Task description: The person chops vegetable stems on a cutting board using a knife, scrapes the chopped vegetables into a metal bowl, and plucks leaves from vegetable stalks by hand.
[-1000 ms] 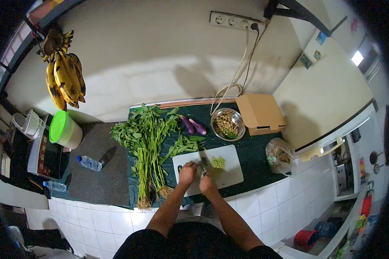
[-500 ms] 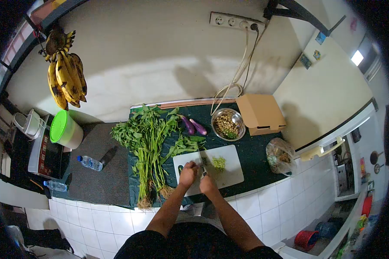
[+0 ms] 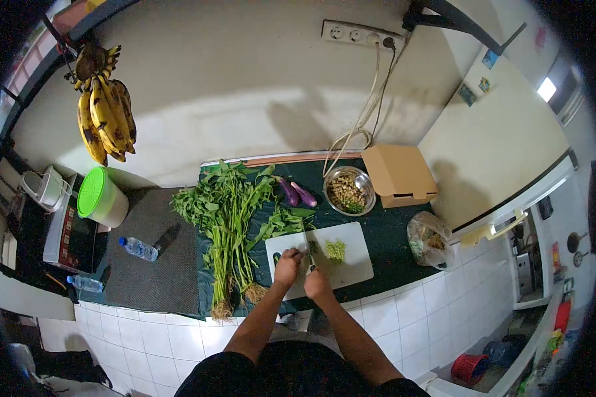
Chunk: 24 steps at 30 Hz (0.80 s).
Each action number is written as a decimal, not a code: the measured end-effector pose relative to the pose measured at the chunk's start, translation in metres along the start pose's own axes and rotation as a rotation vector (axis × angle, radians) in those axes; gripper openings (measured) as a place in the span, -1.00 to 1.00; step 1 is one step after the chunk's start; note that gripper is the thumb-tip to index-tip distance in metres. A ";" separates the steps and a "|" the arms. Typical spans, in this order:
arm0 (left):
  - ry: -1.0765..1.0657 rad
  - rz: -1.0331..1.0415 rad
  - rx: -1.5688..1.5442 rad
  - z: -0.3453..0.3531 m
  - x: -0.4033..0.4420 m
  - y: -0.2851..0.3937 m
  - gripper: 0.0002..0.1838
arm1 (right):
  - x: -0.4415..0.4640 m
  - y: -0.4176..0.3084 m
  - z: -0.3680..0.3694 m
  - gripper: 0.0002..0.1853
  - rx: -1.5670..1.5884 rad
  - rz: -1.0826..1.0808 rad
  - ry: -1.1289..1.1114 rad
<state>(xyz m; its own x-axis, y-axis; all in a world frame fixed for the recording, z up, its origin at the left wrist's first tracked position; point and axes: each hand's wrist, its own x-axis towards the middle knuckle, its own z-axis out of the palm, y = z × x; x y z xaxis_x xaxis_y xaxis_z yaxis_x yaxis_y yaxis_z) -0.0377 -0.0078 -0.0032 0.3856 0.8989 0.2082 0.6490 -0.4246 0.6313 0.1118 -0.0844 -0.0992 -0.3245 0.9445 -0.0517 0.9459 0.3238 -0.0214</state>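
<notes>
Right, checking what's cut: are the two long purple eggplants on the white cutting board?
No, the purple eggplants lie on the dark green cloth beyond the cutting board.

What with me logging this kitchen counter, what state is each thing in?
Left hand: curled at the cutting board
Right hand: gripping the knife
Chopped greens: cut small, piled
Leafy greens: uncut, roots on
Eggplants: whole
Metal bowl: uncovered
Cardboard box: looks closed
Tub: lid on
Water bottles: capped
Bananas: hanging, dark-spotted
Socket strip: partly used
</notes>
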 end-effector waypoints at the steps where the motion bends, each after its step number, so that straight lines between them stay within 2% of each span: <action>1: -0.020 0.003 0.016 0.003 -0.002 -0.003 -0.68 | -0.010 -0.012 -0.053 -0.79 0.025 -0.073 -0.001; 2: -0.025 0.000 0.011 0.005 -0.004 -0.005 -0.68 | -0.016 -0.021 -0.086 -0.77 0.051 -0.146 -0.004; 3: -0.005 0.048 0.053 0.005 -0.004 -0.005 -0.67 | -0.019 -0.025 -0.074 -0.77 0.053 -0.143 -0.011; 5: 0.016 0.101 0.094 0.005 -0.004 -0.004 -0.65 | -0.025 -0.029 -0.029 -0.80 0.072 0.037 0.253; 6: 0.027 0.095 0.079 0.004 -0.003 -0.003 -0.66 | -0.022 -0.030 -0.038 -0.80 0.072 0.039 0.256; 8: 0.037 0.095 0.064 0.002 -0.003 0.001 -0.67 | -0.015 -0.030 -0.066 -0.89 -0.276 0.088 0.497; 9: 0.040 0.060 0.041 0.001 -0.004 0.003 -0.68 | -0.007 -0.029 -0.066 -0.89 -0.279 0.092 0.503; 11: 0.050 0.030 0.019 -0.001 0.001 0.005 -0.69 | 0.012 -0.026 -0.067 -0.91 0.472 0.511 0.228; 12: 0.048 0.006 0.013 0.001 0.000 0.002 -0.70 | 0.008 -0.022 -0.062 -0.91 0.471 0.509 0.228; 14: 0.044 -0.021 0.004 0.004 -0.001 -0.006 -0.71 | -0.012 -0.013 -0.049 -0.90 0.183 -0.054 0.174; 17: 0.057 0.058 0.011 0.008 -0.001 -0.007 -0.77 | -0.027 -0.034 -0.080 -0.91 0.221 0.035 0.231; 20: 0.027 0.052 0.052 -0.006 0.000 0.005 -0.79 | -0.025 -0.035 -0.039 -0.92 0.183 0.153 0.285; 21: 0.032 0.071 0.083 -0.003 0.000 0.002 -0.79 | -0.021 -0.035 -0.048 -0.92 0.181 0.154 0.287; 22: 0.037 0.090 0.114 -0.003 -0.001 0.003 -0.78 | -0.014 -0.032 -0.057 -0.91 0.242 0.181 0.456; 24: 0.050 0.049 0.086 -0.009 -0.004 0.011 -0.78 | -0.003 -0.027 -0.067 -0.90 0.300 0.202 0.633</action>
<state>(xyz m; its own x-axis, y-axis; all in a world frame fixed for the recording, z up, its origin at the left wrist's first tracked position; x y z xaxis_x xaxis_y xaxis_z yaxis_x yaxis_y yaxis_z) -0.0382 -0.0149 0.0097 0.3860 0.8804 0.2754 0.6852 -0.4735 0.5535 0.0875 -0.0918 -0.0315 0.0067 0.8649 0.5018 0.9162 0.1958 -0.3497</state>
